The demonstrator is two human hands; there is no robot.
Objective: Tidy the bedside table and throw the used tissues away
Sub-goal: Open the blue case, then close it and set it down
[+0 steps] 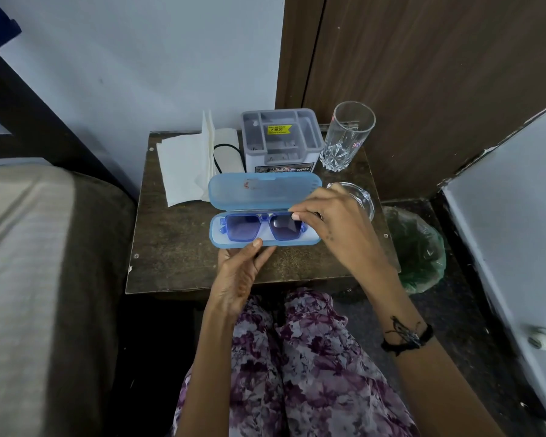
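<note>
Table [177, 247]: dark wood, standing between bed [29, 263] and bin [420, 247].
Tissues [183, 165]: white, lying at the table's back left, partly folded up against the wall.
Organiser [281, 140]: grey, sitting at the back centre, glass [347, 137] just right of it.
Case [265, 212]: blue, lying open mid-table, long axis running left to right, lid tilting back.
Sunglasses [262, 227]: blue, resting in the case, lenses facing up, long axis matching it.
Left hand [237, 279]: gripping the case's front edge, thumb on the rim.
Right hand [331, 222]: fingertips pinching the sunglasses' top right edge
</note>
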